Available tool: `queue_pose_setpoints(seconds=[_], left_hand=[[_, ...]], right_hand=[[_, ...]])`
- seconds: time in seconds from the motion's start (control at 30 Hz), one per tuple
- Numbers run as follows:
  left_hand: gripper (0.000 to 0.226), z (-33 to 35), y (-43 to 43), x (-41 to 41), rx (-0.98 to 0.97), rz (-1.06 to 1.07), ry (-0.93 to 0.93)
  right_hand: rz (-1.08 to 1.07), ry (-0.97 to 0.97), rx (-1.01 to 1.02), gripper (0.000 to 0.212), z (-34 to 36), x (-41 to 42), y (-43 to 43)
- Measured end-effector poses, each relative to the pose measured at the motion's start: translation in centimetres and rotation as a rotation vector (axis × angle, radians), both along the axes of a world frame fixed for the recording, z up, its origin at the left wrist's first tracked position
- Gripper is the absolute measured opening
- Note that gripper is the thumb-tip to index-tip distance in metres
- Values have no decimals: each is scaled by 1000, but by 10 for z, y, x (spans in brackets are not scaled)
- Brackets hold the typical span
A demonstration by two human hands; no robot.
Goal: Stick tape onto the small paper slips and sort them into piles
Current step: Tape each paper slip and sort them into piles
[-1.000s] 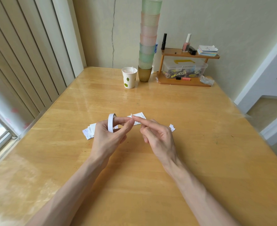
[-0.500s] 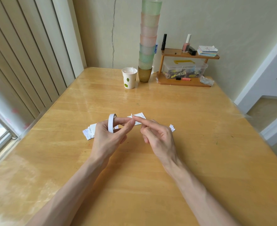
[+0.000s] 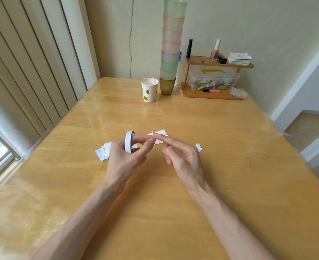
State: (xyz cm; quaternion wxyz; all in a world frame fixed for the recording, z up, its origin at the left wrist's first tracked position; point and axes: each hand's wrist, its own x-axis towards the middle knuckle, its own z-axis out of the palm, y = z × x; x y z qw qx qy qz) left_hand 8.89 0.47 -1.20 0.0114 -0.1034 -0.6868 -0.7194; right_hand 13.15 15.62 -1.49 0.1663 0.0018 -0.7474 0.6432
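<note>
Our left hand [image 3: 124,162] clamps the tape roll [image 3: 129,142], finger through its core for control; right hand [image 3: 183,158] grips nothing, forefinger out over the paper slip [image 3: 160,138] on the tabletop [image 3: 230,139].

A paper cup [image 3: 149,89], stacked cups [image 3: 170,45] and a wooden shelf [image 3: 214,78] are set along the table's [image 3: 211,128] far edge.

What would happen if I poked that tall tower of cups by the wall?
It would probably topple: the cup tower is tall and narrow, standing on one small brown cup. The cups look glassy, so they might crack. The paper cup beside it could get knocked too.
</note>
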Motion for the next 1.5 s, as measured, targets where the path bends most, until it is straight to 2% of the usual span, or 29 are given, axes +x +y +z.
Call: queue_pose_setpoints(seconds=[1.5], left_hand=[[18, 0, -2, -1, -4, 12, 6]], right_hand=[[-3, -9, 3, 41, 2, 1, 1]])
